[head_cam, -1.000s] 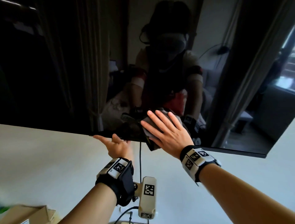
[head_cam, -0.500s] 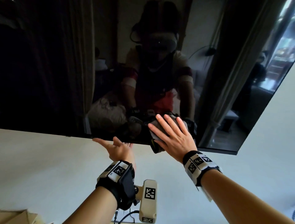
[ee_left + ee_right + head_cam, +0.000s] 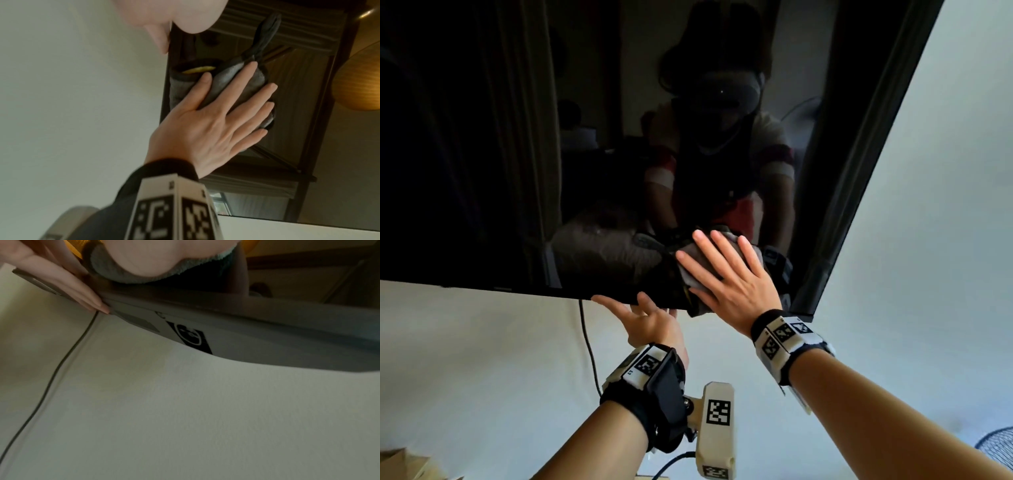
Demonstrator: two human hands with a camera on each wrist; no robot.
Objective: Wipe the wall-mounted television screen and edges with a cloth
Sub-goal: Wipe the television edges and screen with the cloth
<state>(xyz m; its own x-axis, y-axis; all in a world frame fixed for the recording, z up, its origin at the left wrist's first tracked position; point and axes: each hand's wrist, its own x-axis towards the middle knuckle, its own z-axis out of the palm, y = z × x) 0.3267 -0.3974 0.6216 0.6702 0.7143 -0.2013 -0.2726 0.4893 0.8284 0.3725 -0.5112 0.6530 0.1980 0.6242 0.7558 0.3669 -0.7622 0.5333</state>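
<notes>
The wall-mounted television (image 3: 482, 137) fills the upper head view, its dark screen mirroring a person. My right hand (image 3: 726, 274) lies flat with straight, spread fingers and presses a grey cloth (image 3: 690, 274) against the lower right of the screen, close to the bottom edge. The left wrist view shows that right hand (image 3: 216, 123) on the cloth (image 3: 226, 78). My left hand (image 3: 643, 318) reaches under the bottom edge with straight fingers. In the right wrist view the left hand's fingers (image 3: 61, 282) touch the television's underside (image 3: 267, 324), beside the cloth (image 3: 115, 274).
A black cable (image 3: 589, 349) hangs from the television down the white wall (image 3: 928, 205), just left of my left hand. Cardboard boxes (image 3: 407, 466) show at the bottom left, a fan grille (image 3: 996, 442) at the bottom right. The screen's right corner is close to my right wrist.
My right hand has slid the cloth rightward along the lower screen toward the right corner. My left hand has followed under the edge, passing to the right of the cable.
</notes>
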